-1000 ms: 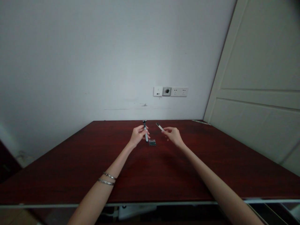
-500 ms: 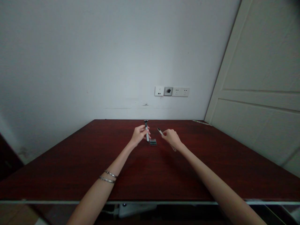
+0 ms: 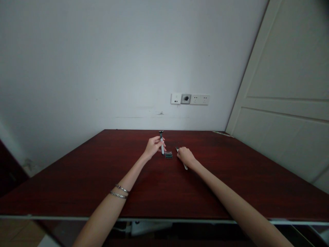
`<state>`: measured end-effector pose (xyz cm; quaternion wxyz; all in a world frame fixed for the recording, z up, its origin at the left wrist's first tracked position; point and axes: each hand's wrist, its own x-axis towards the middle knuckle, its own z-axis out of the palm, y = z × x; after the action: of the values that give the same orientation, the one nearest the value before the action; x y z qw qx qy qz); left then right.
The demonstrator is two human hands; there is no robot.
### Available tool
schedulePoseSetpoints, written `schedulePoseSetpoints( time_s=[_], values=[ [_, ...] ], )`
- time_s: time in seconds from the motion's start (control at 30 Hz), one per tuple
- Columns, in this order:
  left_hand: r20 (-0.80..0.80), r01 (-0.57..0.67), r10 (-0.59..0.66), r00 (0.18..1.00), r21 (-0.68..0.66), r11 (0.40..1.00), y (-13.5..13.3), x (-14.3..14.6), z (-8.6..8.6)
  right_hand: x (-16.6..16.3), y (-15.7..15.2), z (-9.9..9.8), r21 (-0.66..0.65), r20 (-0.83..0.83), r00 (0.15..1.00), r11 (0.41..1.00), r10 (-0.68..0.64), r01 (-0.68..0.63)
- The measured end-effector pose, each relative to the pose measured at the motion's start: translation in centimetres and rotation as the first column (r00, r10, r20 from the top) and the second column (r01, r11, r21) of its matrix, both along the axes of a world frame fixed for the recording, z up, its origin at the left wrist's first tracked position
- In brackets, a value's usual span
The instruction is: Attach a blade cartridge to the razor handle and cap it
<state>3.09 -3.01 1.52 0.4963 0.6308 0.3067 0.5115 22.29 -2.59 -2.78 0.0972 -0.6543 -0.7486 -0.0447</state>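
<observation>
Logged at the far left a dark red table (image 3: 77,178), set against a white wall. Noted two thin bracelets (image 3: 119,192) on the left wrist, at 7 o'clock from the work spot. Found the left hand (image 3: 153,146) just above the table near its far edge, grip clamped on a razor (image 3: 162,146) at about mid-shaft. Recorded the razor as upright, dark head at 12 o'clock, pale lower end at 6 o'clock close above the wood; cannot tell whether touching. Judged the upright hold as keeping the head end free of fingers and in plain sight.

Spotted a small dark blade case (image 3: 168,155) flat on the table at 4 o'clock from the razor's foot, just beside it, between the two hands and apart from both. Judged that spot as within short reach of either hand.

Found the right hand (image 3: 185,156) palm down at 3 o'clock from the case, low on the table, grip closed over a slim stick (image 3: 177,150). Traced the stick slantwise under the hand: dark tip out at 11 o'clock, pale end out at 5 o'clock, seemingly lying on the wood. Judged the flat hold as pinning it against rolling. Cannot make out what the stick is: too small.

Logged wall sockets (image 3: 190,99) at 12 o'clock above the hands and a pale door (image 3: 288,103) at the far right.
</observation>
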Motion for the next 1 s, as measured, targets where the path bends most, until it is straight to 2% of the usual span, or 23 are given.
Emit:
schedulePoseSetpoints(
  time_s=[0.23, 0.37, 0.47, 0.6, 0.73, 0.9, 1.0],
  values=[
    [-0.001, -0.008, 0.008, 1.0, -0.003, 1.0, -0.1, -0.1, 0.1, -0.2, -0.7, -0.1, 0.005, 0.024, 1.0, 1.0, 0.007, -0.007],
    [-0.005, -0.005, 0.005, 1.0, 0.0, 1.0, 0.0, -0.1, 0.0, 0.0, -0.8, 0.8, 0.047, 0.035, 0.999, 0.999, 0.02, -0.022],
    [-0.01, -0.007, 0.007, 1.0, -0.001, 1.0, 0.1, -0.1, -0.1, -0.1, -0.5, 2.0, 0.075, 0.03, 0.993, 0.99, 0.114, -0.116],
    [-0.019, -0.019, 0.018, 1.0, -0.017, 1.0, 0.2, -0.2, -0.2, -0.9, 0.3, 2.9, 0.028, -0.004, 0.961, 0.961, 0.276, -0.276],
    [-0.034, -0.036, 0.035, 0.999, -0.026, 0.999, 0.4, -0.3, -0.3, -1.5, 1.0, 2.4, -0.005, -0.036, 0.93, 0.93, 0.366, -0.366],
    [-0.044, -0.038, 0.036, 0.998, -0.03, 0.999, 0.5, -0.4, -0.5, -1.5, 1.2, 1.3, 0.052, -0.047, 0.911, 0.912, 0.409, -0.407],
    [-0.057, -0.035, 0.033, 0.998, -0.032, 0.999, 0.5, -0.4, -0.6, -1.6, 1.2, 1.1, 0.042, -0.034, 0.909, 0.91, 0.415, -0.413]
  ],
)
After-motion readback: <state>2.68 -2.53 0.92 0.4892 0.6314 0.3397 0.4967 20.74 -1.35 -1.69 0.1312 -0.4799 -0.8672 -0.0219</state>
